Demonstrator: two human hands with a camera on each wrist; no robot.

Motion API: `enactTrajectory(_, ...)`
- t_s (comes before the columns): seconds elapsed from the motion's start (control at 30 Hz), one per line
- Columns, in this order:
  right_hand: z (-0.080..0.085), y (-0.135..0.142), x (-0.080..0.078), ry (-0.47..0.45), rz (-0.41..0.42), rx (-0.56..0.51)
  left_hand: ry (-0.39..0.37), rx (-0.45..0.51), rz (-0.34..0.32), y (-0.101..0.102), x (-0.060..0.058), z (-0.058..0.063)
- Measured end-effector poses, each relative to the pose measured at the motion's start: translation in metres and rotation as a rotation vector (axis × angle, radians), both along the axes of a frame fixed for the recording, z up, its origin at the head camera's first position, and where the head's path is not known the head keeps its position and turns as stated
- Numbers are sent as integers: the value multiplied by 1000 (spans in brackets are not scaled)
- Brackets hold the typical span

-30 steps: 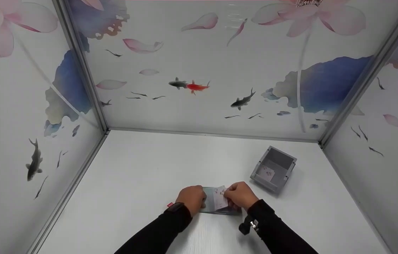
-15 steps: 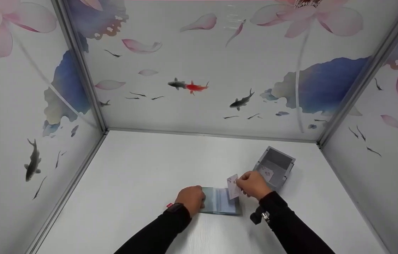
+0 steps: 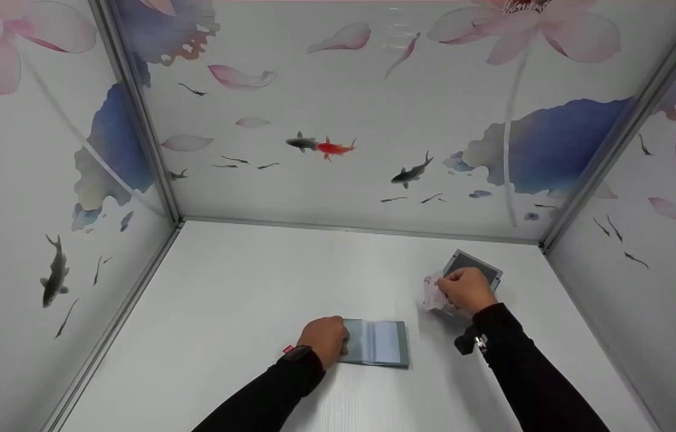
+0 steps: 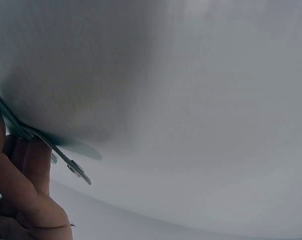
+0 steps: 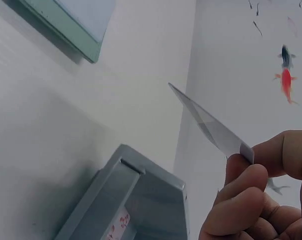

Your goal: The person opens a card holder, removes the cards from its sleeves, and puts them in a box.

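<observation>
An open green card holder point(image 3: 387, 343) with clear sleeves lies on the white table. My left hand point(image 3: 324, 337) holds its left side; in the left wrist view the fingers point(image 4: 38, 162) grip the green cover, where a snap shows near the flap's end. My right hand point(image 3: 468, 289) pinches a small white card point(image 3: 432, 295) with pink print between thumb and fingers. The right wrist view shows this card point(image 5: 213, 131) nearly edge-on, above the grey bin point(image 5: 98, 205). Another card point(image 5: 119, 227) with red-pink print lies inside that bin. From the head, the right hand covers part of the bin.
White panels printed with lotus flowers and fish enclose the table at the back and both sides. A metal strip point(image 3: 349, 229) runs along the table's back edge. The grey bin stands at the back right, turned at an angle.
My right hand has lifted the card away from the card holder and carried it right and back to the bin. My left hand has stayed on the holder's left side.
</observation>
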State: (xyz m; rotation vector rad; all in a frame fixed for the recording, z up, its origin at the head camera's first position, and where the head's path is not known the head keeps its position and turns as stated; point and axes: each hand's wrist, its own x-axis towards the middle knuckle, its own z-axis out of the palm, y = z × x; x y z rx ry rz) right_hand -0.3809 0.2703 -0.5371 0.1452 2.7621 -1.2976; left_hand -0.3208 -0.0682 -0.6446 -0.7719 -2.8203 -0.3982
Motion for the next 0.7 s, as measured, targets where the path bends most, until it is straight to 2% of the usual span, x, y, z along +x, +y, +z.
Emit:
enactTrajectory(0.17,6,17,-9,3,-33,38,0,-16,1,0,-1,0)
enactTrajectory(0.33,7,34,-18,13,-67,28,12,-26,4,-1,-2,-3)
enactTrajectory(0.5,2,46,-26,32,-99,33,20,-31,7,-1,-4,-5)
enactTrajectory(0.7,-6,51,-35,53,-121,109,20,-32,10,0,-5,-6)
